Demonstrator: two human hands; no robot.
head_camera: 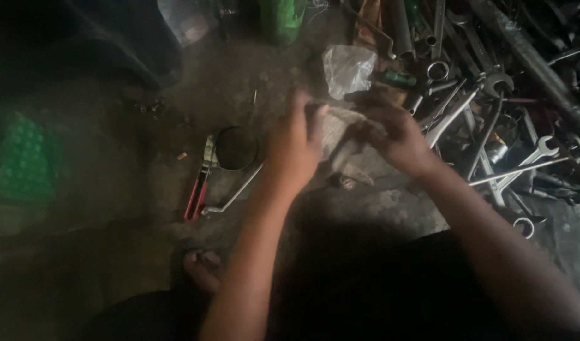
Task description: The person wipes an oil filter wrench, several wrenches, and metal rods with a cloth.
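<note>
Both forearms reach up from the bottom of the frame and meet near its middle over a grey concrete floor (113, 208). The left hand (295, 142) is raised with its back toward the camera, wrist nearly straight, its fingers (305, 113) stretched upward and slightly spread; it is blurred, and they seem to rest against the edge of a pale rag (340, 142) rather than close round it, though I cannot tell for sure. The right hand (394, 136) comes in from the lower right, wrist bent, knuckles up, with its fingers (365, 129) curled down and pinched on the rag's right side. The rag lies crumpled on the floor between the two hands, just below the centre top of the frame. A clear plastic bag (348, 66) sits just above it. To the right a heap of wrenches (492, 120) fills the upper right corner, close beside the right hand. Left of the left hand lie a dark round ring (236, 148), red-handled pliers (198, 189) and a bent metal rod (236, 189). A green crate (24, 158) shows dimly at the left edge, a green bottle (280, 19) at the top, and a bare foot (200, 265) near the lower left.
</note>
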